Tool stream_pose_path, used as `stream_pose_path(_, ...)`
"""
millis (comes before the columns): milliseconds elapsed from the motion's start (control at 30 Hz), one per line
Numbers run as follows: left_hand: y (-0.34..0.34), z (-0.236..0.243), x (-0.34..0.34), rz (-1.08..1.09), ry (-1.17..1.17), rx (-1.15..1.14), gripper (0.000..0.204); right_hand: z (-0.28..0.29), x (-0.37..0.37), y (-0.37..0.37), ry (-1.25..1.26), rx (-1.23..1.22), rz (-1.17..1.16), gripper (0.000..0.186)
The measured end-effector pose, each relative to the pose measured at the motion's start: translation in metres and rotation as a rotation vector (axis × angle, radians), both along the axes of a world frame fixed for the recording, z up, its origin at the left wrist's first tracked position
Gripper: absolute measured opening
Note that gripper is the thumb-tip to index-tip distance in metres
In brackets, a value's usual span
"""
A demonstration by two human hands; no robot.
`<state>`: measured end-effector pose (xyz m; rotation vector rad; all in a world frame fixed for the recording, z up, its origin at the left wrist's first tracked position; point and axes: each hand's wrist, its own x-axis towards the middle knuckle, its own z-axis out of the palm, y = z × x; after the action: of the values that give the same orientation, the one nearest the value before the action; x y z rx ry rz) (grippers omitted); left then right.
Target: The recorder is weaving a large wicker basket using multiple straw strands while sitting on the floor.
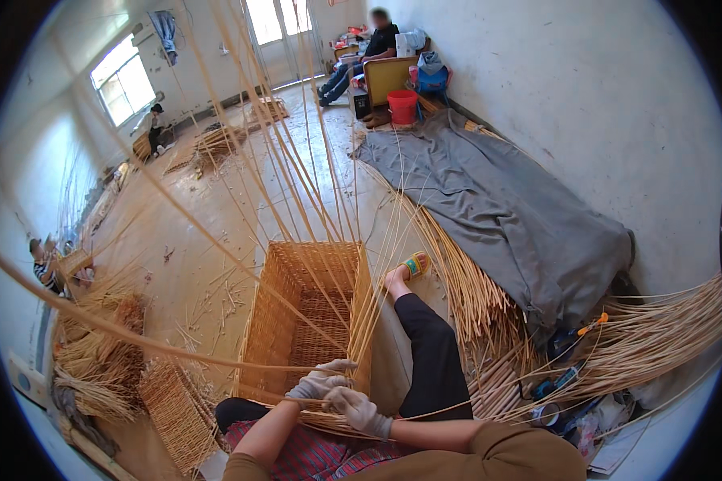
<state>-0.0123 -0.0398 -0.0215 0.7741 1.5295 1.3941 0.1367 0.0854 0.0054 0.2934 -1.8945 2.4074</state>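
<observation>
A tall rectangular wicker basket (255, 329) stands before me, its woven inside facing up. Long pale wicker rods (293, 172) rise from its far and right sides. Over the near rim, my left hand (317, 383) in a light work glove closes around a rod, forefinger pointing right. Just right of it and slightly nearer, my right hand (361, 409), also gloved, has its fingers curled on a rod at the same rim. The two hands touch or nearly so. One thick rod (136, 337) sweeps from the far left to my hands. The exact grip points are partly hidden by the gloves.
Bundled rods lie under a grey cloth (489, 208) at right, with more loose rods (658, 341) nearer. Tools, including a teal-and-black one (555, 383), lie at lower right. A woven panel (176, 409) and rod heaps (100, 353) are left. Several people sit farther off; a red bucket (402, 107) stands behind.
</observation>
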Motion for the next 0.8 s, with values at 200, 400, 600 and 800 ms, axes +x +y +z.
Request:
stream_pose_path(200,-0.002,-0.014,-0.017,-0.067,0.118,0.011,0.048,0.026,-0.031,0.009,-0.047,0.265,0.175,0.034)
stream_pose_path(400,0.004,-0.021,-0.013,-0.09,0.478,0.203,0.047,0.032,-0.049,0.007,-0.054,0.611,0.561,0.038)
stream_pose_path(600,-0.013,-0.016,-0.009,-0.059,-0.429,0.137,0.071,0.047,-0.026,0.035,0.371,0.54,-0.256,0.037)
stream_pose_path(800,-0.026,-0.094,-0.039,0.268,-0.929,0.172,0.065,0.021,-0.069,0.041,0.081,1.017,-0.371,0.076)
